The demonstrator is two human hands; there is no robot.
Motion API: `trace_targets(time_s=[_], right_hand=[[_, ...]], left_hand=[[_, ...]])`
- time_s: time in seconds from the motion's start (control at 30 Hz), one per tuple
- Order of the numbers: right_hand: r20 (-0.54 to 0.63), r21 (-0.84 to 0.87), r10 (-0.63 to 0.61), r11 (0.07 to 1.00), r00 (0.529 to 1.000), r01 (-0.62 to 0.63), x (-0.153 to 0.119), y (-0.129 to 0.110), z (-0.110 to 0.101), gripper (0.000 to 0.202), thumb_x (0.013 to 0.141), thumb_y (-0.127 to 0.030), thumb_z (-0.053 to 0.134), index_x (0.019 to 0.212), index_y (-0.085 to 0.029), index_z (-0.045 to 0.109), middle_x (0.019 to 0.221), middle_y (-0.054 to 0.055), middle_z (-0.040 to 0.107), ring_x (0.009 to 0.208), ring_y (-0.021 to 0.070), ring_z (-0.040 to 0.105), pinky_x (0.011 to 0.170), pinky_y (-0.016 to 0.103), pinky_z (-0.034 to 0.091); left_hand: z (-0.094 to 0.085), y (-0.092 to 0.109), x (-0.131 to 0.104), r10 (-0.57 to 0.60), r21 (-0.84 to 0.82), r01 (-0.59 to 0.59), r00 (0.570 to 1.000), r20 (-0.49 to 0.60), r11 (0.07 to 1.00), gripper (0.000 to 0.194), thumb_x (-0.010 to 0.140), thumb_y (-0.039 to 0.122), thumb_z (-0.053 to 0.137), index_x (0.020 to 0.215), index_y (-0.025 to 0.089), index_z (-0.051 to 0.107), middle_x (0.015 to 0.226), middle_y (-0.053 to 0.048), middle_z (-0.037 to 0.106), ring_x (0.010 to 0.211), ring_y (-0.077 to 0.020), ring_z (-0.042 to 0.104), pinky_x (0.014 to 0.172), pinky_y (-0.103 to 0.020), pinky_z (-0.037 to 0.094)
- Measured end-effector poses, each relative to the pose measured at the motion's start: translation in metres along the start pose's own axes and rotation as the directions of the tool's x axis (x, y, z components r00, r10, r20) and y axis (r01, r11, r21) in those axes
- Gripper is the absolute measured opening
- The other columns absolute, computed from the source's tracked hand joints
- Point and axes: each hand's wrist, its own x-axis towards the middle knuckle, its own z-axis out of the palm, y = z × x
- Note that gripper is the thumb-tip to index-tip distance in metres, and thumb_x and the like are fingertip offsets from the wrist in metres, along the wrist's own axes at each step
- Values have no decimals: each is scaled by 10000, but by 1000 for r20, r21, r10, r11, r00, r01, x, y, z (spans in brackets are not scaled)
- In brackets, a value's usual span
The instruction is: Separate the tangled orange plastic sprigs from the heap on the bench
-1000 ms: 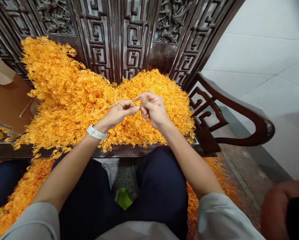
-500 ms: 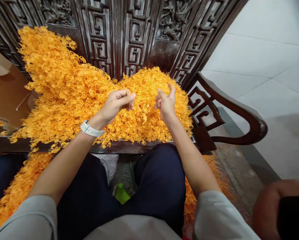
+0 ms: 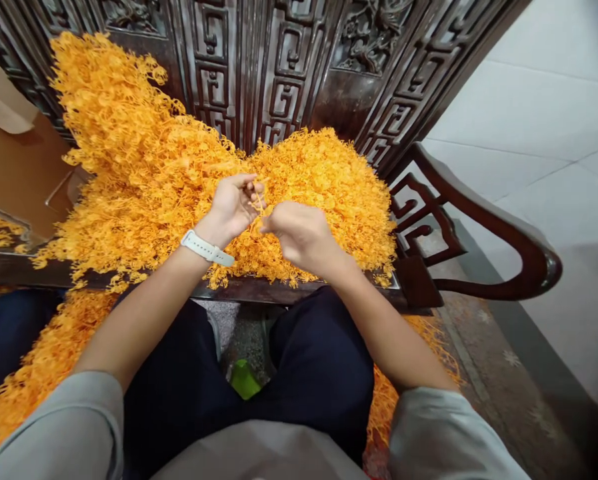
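Observation:
My left hand (image 3: pixel 233 203) is turned palm up over a heap of orange plastic pieces (image 3: pixel 143 173), a pale watch on its wrist. Its curled fingers hold a small branching orange plastic piece (image 3: pixel 259 199). Close beside it, my right hand (image 3: pixel 301 233) is closed with its back to me, fingertips near the lower end of that piece. Whatever lies between those fingertips is hidden. The heap is a tangle of thin, curly, branched bits, reaching higher on the left.
The heap lies on a dark carved wooden bench (image 3: pixel 299 291) with a curved armrest (image 3: pixel 539 267) at right. A cardboard box (image 3: pixel 29 180) stands at left. More orange pieces (image 3: pixel 53 353) lie below the bench. Something green (image 3: pixel 245 380) is between my feet. Another person's leg (image 3: pixel 13 340) shows at left.
My right hand has moved left and nearer to me, closing beside the left hand. The left hand has rolled palm up, showing the orange piece. The view has shifted slightly.

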Motion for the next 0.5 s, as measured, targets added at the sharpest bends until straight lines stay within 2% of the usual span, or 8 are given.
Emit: trace_targets(time_s=[0.07, 0.17, 0.27, 0.33, 0.37, 0.43, 0.47, 0.5], right_hand=[[68, 56, -53, 997, 996, 49, 3, -12, 0, 302, 920, 42, 463, 844, -200, 629, 740, -14, 590, 692, 117, 538, 650, 263, 416], [102, 204, 34, 977, 994, -55, 5, -24, -4, 272, 920, 24, 554, 763, -195, 582, 667, -39, 554, 615, 89, 508, 605, 236, 407], [329, 512, -32, 846, 944, -150, 3, -36, -13, 252, 988, -50, 601, 781, -187, 643, 693, -17, 664, 655, 91, 651, 635, 218, 489], [470, 679, -165, 695, 867, -236, 1, -40, -18, 222, 1027, -108, 623, 838, -187, 707, 769, 11, 747, 742, 111, 738, 685, 221, 545], [477, 704, -142, 652, 867, -280, 1, -38, -21, 186, 1027, -136, 656, 866, -195, 729, 783, 12, 757, 741, 109, 738, 680, 219, 547], [326, 695, 164, 626, 931, -354, 1, -24, -25, 75, 992, -219, 749, 919, -231, 746, 773, -8, 732, 642, 84, 652, 589, 207, 495], [193, 687, 382, 605, 904, -403, 1, -13, -26, 61, 964, -279, 792, 946, -252, 741, 784, -16, 715, 606, 80, 597, 550, 210, 467], [67, 698, 569, 560, 820, -446, 0, 0, -27, 125, 932, -341, 824, 965, -271, 726, 800, -21, 699, 587, 81, 552, 526, 217, 448]], left_hand=[[6, -1, -4, -111, -85, 112, 994, 20, 990, 390, 968, 164, 543, 641, 229, 340, 491, 50, 375, 377, -57, 317, 388, -201, 298], [11, -1, -5, -163, -156, 176, 982, 96, 972, 413, 998, 162, 515, 664, 237, 283, 499, 71, 286, 363, -49, 236, 363, -206, 194], [-3, 16, 10, 9, -267, -20, 999, -40, 963, 395, 1023, 128, 489, 701, 234, 286, 519, 72, 304, 372, -49, 252, 382, -200, 226], [-22, 35, 23, 131, -326, -200, 967, -220, 924, 390, 1057, 127, 433, 711, 235, 287, 505, 71, 292, 372, -56, 244, 396, -200, 267], [-31, 44, 28, 190, -331, -270, 949, -253, 904, 383, 1068, 134, 429, 717, 234, 312, 507, 65, 321, 379, -60, 258, 409, -199, 298], [-45, 58, 32, 287, -293, -358, 923, -257, 887, 372, 1078, 195, 487, 727, 238, 374, 522, 49, 394, 404, -77, 309, 436, -212, 353], [-48, 61, 31, 321, -264, -380, 916, -239, 887, 363, 1079, 237, 526, 736, 242, 408, 542, 40, 435, 424, -87, 349, 455, -219, 383], [-49, 61, 29, 340, -237, -387, 915, -219, 891, 358, 1079, 279, 560, 745, 243, 436, 564, 33, 468, 447, -96, 390, 479, -224, 412]])
